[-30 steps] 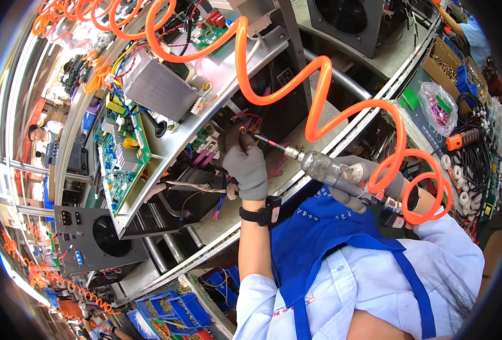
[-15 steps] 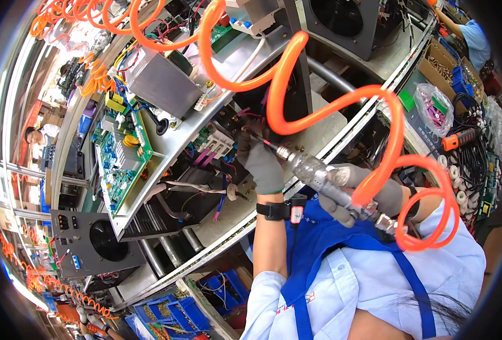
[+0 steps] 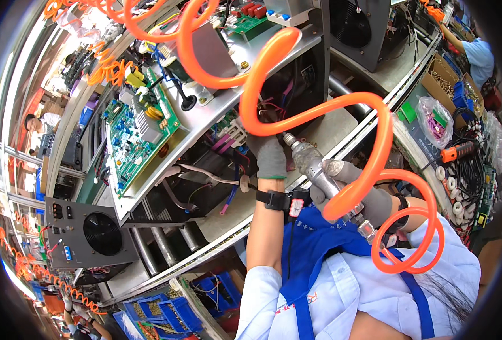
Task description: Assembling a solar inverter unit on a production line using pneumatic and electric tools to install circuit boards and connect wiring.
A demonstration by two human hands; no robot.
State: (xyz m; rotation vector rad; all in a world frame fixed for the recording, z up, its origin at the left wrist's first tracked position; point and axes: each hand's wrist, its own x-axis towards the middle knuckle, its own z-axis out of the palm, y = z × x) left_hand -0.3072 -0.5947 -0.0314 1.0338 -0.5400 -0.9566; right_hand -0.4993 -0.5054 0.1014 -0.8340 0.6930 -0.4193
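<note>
My right hand (image 3: 370, 198), in a grey glove, is closed around the body of a metal air screwdriver (image 3: 313, 161). The tool points up and left toward an open dark chassis (image 3: 305, 76); its bit is hidden. A coiled orange air hose (image 3: 341, 102) runs from its rear end and loops across the view. My left hand (image 3: 267, 156), also gloved, reaches into the chassis beside a white connector block (image 3: 234, 136) with purple wires. The hose and the chassis hide its fingers. A green circuit board (image 3: 143, 139) stands on the metal panel left of it.
Roller conveyor rails (image 3: 169, 246) run beneath the chassis. A grey fan unit (image 3: 92, 232) sits at lower left, another fan housing (image 3: 353, 28) at the top. Blue parts bins (image 3: 174, 311) lie below. Cartons of screws (image 3: 443, 76) and black cables (image 3: 469, 164) are at right.
The screwdriver and my right hand have shifted slightly left. Its bit, seen earlier beside my left fingers, is now hidden. The chassis and panel appear further right, and the hose has swung left.
</note>
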